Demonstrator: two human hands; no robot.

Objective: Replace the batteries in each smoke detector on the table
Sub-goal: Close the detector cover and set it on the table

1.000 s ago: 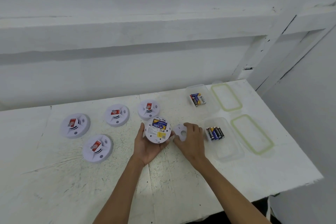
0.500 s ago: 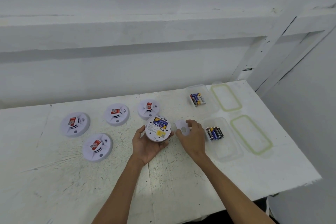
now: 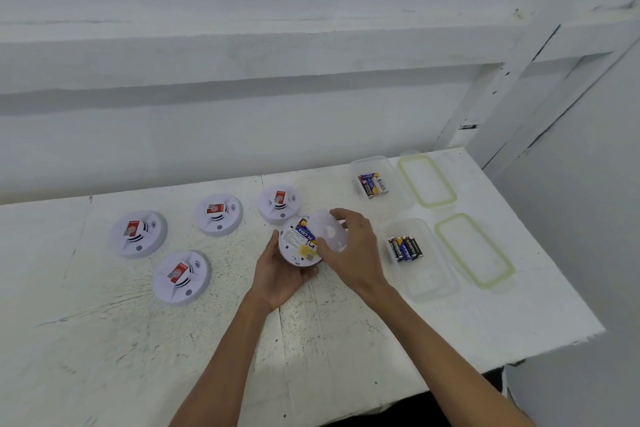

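Observation:
My left hand (image 3: 277,276) cups a round white smoke detector (image 3: 294,244) held back side up, with a blue battery and a yellow patch showing. My right hand (image 3: 353,250) pinches a white round back cover (image 3: 330,232) and holds it over the detector's right half. Several other white detectors with red stickers lie face up on the table: one just behind my hands (image 3: 280,203), one at mid left (image 3: 218,213), and two at far left (image 3: 138,234) (image 3: 181,277).
Two clear plastic tubs hold batteries: a far one (image 3: 372,185) and a near one (image 3: 405,248). Their green-rimmed lids (image 3: 426,180) (image 3: 474,250) lie to the right. The white table (image 3: 104,340) ends at the right and front edges; a wall stands behind.
My right hand lifted the white cover off the table and carried it left, over the detector held by my left hand.

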